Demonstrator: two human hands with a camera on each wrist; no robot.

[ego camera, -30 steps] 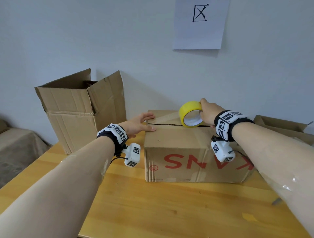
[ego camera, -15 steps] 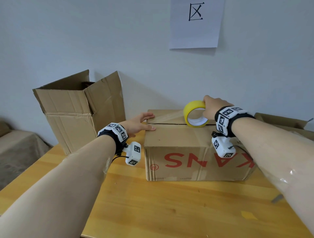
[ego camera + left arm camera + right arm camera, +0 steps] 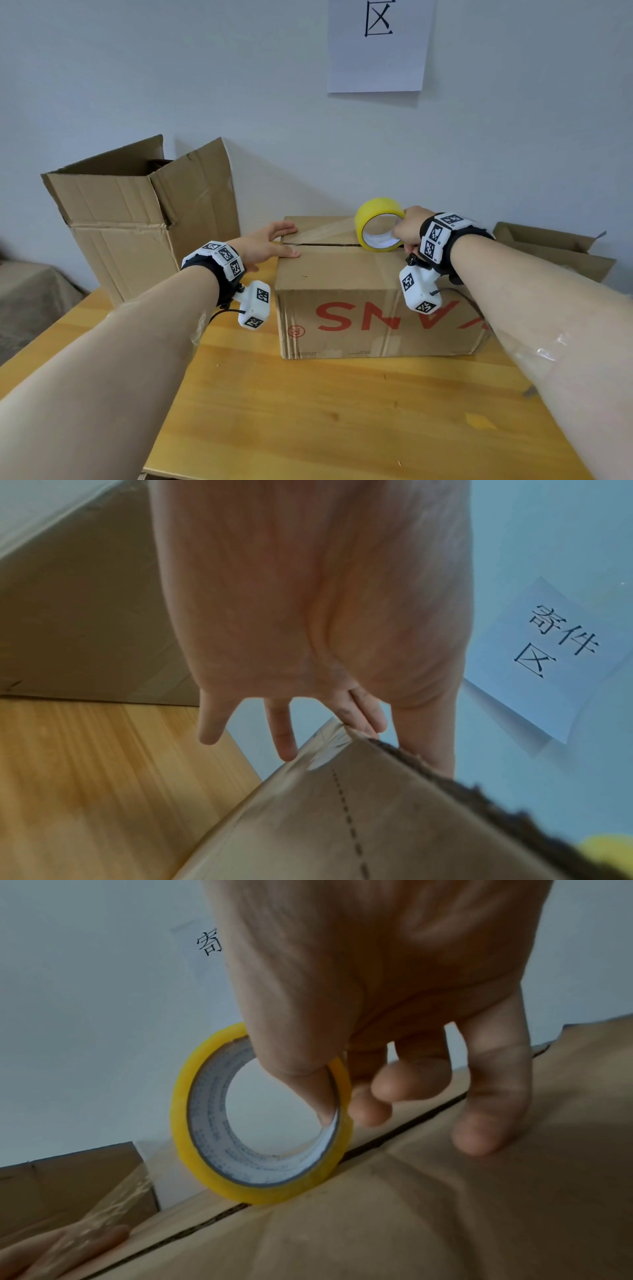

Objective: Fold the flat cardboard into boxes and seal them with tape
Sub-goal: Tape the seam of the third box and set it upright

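Place: a parcel-sending or packing station, plain room.
Sign: a white paper sheet (image 3: pixel 551 658) taped to the bare wall, printed 寄件区.
Work surface: a wooden table (image 3: pixel 308 411) set against the wall.
Stock: an open cardboard box (image 3: pixel 137 219) and a closed carton (image 3: pixel 359 291).
Supplies: a yellow tape roll (image 3: pixel 376 224).

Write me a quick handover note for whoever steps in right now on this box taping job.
Left hand: flat, fingers straight, pressing the tape's free end onto the left end of the closed box.
Right hand: grips the yellow tape roll, thumb through its core; the roll stands on the top seam, about midway along it.
Done: box folded, flaps shut, a strip pulled out from the left end to the roll.
Left: run the tape to the right end, cut it, press it down. The open box at the back left still has its flaps up.
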